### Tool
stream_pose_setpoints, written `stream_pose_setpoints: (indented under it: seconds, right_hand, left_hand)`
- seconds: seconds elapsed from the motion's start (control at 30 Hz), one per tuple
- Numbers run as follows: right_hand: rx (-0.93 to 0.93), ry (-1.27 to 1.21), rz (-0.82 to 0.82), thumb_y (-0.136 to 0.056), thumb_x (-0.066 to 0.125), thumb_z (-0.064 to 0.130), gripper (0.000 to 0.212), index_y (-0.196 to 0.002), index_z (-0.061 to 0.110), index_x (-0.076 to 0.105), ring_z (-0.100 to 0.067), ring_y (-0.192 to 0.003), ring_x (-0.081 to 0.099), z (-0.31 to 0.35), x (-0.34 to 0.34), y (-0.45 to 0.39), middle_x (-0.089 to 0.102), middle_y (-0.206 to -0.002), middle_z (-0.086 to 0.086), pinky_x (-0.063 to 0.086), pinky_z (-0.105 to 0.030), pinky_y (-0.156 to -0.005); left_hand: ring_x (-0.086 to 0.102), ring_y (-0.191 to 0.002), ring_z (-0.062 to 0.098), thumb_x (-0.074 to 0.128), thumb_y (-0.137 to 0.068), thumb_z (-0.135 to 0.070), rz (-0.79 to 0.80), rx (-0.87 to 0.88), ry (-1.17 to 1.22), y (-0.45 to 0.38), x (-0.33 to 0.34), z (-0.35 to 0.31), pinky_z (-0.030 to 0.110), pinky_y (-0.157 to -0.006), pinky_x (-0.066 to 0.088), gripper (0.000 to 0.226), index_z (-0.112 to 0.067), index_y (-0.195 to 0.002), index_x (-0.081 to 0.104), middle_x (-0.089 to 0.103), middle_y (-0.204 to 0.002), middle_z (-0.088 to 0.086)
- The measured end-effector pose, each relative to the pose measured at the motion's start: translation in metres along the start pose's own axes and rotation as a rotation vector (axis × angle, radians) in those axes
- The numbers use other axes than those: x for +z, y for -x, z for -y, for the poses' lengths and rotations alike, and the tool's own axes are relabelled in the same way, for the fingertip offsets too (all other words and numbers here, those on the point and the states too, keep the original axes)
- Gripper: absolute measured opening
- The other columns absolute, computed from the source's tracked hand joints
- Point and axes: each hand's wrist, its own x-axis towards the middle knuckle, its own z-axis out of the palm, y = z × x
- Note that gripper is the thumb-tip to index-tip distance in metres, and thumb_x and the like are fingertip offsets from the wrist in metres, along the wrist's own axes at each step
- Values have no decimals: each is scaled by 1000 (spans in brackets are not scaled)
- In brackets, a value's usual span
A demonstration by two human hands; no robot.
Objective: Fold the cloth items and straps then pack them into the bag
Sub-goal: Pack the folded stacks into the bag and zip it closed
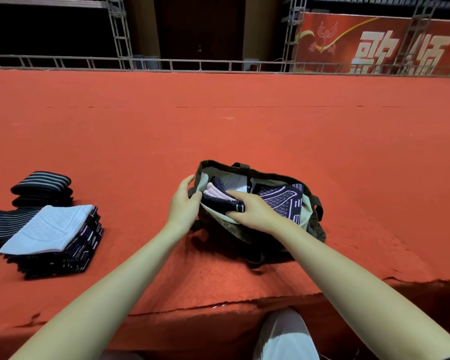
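Here, I read the right hand (252, 211) first: its grip is pinching a folded dark cloth (222, 200) with pale pink stripes, thumb on the near side and fingers over the top, at the left end of the bag's mouth. The folded cloth sits partly inside the bag (315, 224), its lower part below the pale lining.

Just left of that grip, I see the left hand (183, 201) curled round the bag's left rim, thumb on the inside edge and fingers on the outside, holding the opening apart.

Just right of the right-hand grip, inside the same bag, lies a dark patterned cloth (283, 200) with pale line markings, lying flat against the lining. Beyond the grip, deeper in the bag, I make out a white item (233, 181); what it is I cannot tell.

The bag is dark olive with a pale lining and rests on the red-covered counter (218, 131).

Well left of both grips, on the same counter, stands a stack of folded cloths (55, 240) topped by a white one. Touching it on the far-left side are rolled striped straps (40, 188), dark with pale lines.
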Motion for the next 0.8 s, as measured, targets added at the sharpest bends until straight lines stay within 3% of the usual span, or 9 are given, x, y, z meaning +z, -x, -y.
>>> stream_pose_setpoints:
  seconds: [0.17, 0.23, 0.3, 0.33, 0.4, 0.5, 0.6, 0.67, 0.8]
  right_hand:
    - [76, -35, 124, -79, 64, 23, 37, -116, 26, 63, -10, -83, 59, 1, -4, -5, 68, -100, 5, 44, -24, -74]
    - [100, -85, 120, -79, 64, 23, 29, -108, 27, 64, -9, -79, 59, 1, -5, -3, 67, -93, 5, 46, -24, -72]
    - [99, -146, 83, -80, 67, 26, 32, -113, 26, 63, -8, -87, 60, 0, -4, -1, 67, -100, 7, 46, -25, -79]
    - [113, -207, 47, -81, 69, 29, 38, -118, 24, 61, -8, -96, 60, -1, -4, 0, 66, -109, 7, 46, -26, -86]
    - [139, -326, -30, -81, 72, 29, 47, -124, 22, 56, -6, -109, 55, -1, -3, 1, 60, -120, 9, 41, -23, -96]
    - [102, -240, -48, -78, 74, 27, 57, -129, 22, 48, -6, -111, 51, -1, 1, 3, 55, -124, 10, 39, -21, -94]
    - [139, -108, -77, -73, 74, 38, 65, -128, 24, 43, -14, -102, 56, -7, 3, 10, 60, -116, 4, 46, -32, -89]
    - [173, -75, -121, -71, 74, 44, 66, -126, 23, 44, -14, -99, 58, -13, 2, 17, 61, -111, 5, 47, -33, -87]
    - [142, -53, -130, -71, 74, 45, 56, -119, 24, 53, -11, -96, 60, -17, 2, 23, 65, -106, 8, 48, -31, -87]
  left_hand:
    - [53, -115, 11, 47, -87, 1, 15, 64, 18, -11, -6, -3, 32, -101, 44, 57, -21, -139, 43, 53, -132, -6]
    - [57, -109, 11, 49, -87, -3, 38, 123, -21, -12, -6, -3, 33, -98, 46, 54, -24, -136, 47, 58, -126, -6]
    - [56, -91, 12, 51, -86, -19, -38, 258, -206, -10, -7, -2, 37, -86, 49, 40, -25, -126, 57, 64, -101, -8]
    - [52, -91, 15, 48, -85, -28, -114, 389, -381, -12, -8, 0, 39, -83, 48, 38, -24, -121, 60, 62, -94, -6]
    - [47, -112, 20, 43, -84, -30, -136, 677, -591, -19, -7, 0, 38, -94, 45, 41, -19, -117, 63, 61, -108, -1]
    - [44, -131, 18, 37, -87, -22, 177, 879, -700, -32, 2, -5, 35, -108, 35, 41, -15, -118, 63, 61, -127, -1]
    - [44, -132, 15, 22, -93, -37, 400, 773, -928, -44, 10, -6, 37, -112, 29, 51, -19, -115, 64, 63, -122, -4]
    - [52, -120, 15, 7, -89, -46, 444, 758, -1079, -52, 9, -4, 36, -112, 27, 66, -20, -104, 65, 66, -110, -4]
    - [58, -80, 23, 1, -87, -50, 418, 796, -1258, -57, 0, -2, 33, -97, 38, 72, -18, -78, 64, 62, -77, 0]
